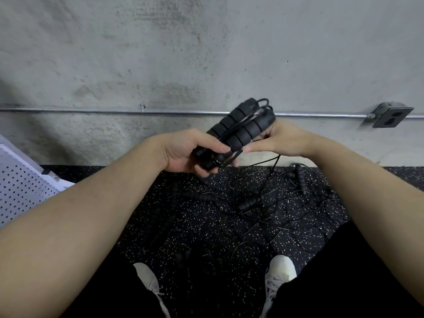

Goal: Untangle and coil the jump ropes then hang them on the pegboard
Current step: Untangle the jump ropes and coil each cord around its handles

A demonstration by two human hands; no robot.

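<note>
Handles (pixel 241 129): two black foam grips, side by side, held up before the wall; long axis slants from lower left to upper right. My left hand (pixel 190 152): curled tight round their lower ends. My right hand (pixel 273 138): touching the upper right side, fingers partly hidden, grip not readable. Cord (pixel 273 165): runs from the bundle down to the tangle (pixel 263 203) on the floor, below and right, nearer my right hand. Pegboard (pixel 20 187): far left, leaning.

Matt ribbed foam handles (pixel 238 131), speckled rubber floor (pixel 229 216), rough concrete wall (pixel 206 53), shiny metal conduit (pixel 91 110), perforated pegboard (pixel 20 187).
</note>
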